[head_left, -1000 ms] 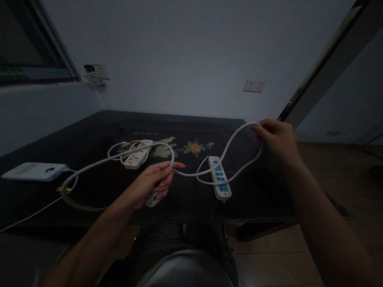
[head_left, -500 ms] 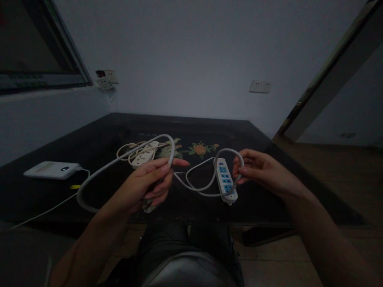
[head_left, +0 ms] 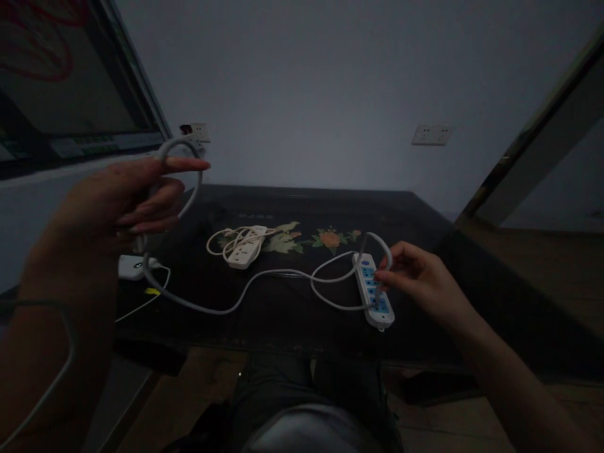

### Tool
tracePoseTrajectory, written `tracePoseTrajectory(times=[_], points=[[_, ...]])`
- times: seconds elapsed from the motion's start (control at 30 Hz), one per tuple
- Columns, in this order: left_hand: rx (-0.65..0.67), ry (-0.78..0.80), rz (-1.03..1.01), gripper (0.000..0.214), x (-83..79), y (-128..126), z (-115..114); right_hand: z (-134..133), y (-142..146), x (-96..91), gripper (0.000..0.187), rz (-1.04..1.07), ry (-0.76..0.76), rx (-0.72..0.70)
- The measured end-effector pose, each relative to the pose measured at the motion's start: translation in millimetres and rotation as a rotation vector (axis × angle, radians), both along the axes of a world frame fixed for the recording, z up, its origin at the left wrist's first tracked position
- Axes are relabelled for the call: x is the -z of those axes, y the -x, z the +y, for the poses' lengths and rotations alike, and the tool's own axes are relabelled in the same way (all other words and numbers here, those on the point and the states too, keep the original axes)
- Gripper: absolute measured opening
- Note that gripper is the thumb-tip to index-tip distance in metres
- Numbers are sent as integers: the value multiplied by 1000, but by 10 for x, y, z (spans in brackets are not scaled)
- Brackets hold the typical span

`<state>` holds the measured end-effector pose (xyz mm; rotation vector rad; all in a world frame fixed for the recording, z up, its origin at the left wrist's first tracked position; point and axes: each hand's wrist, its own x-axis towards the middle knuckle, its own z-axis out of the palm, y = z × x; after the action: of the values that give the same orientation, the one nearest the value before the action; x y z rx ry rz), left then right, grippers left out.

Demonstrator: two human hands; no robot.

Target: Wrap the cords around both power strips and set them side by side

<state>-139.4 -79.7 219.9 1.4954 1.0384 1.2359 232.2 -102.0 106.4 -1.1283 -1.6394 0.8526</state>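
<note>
Two-handed hold on white cable (head_left: 283, 272). Left hand (head_left: 136, 204) at upper left of frame, grip closed round cable. Right hand (head_left: 419, 277) right of center, grip pinched on cable loop over blue-socketed strip (head_left: 371, 291). Cable slack across mid-frame. White strip (head_left: 242, 256) left of center on dark surface (head_left: 292, 321).

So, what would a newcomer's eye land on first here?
Probably the pale cord, looped up in the left hand at the picture's left and running across to the right hand. Next, the power strip with bright blue sockets, just by the right hand. Then the orange flower on the dark tabletop, mid-picture.
</note>
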Motion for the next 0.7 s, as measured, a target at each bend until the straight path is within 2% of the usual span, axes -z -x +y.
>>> tracePoseTrajectory(times=[0.17, 0.27, 0.33, 0.43, 0.57, 0.63, 0.7], points=[[87, -18, 37, 47, 29, 43, 117, 302, -37, -491, 24, -61, -293, 38], [153, -12, 86, 43, 23, -75, 152, 598, -74, -763, 20, -107, -394, 72], [181, -73, 147, 41, -29, -191, 188, 794, -106, -876, 17, -122, -436, 92], [225, -191, 209, 40, -167, -390, 304, 1044, -184, -956, 15, -115, -491, 143], [216, -399, 136, 47, -367, -678, 545, 1271, -345, -983, 14, -59, -581, 248], [227, -505, 13, 44, -443, -800, 653, 1334, -440, -974, 16, -15, -615, 303], [240, -656, -196, 35, -483, -875, 711, 1359, -537, -942, 19, 32, -626, 353]])
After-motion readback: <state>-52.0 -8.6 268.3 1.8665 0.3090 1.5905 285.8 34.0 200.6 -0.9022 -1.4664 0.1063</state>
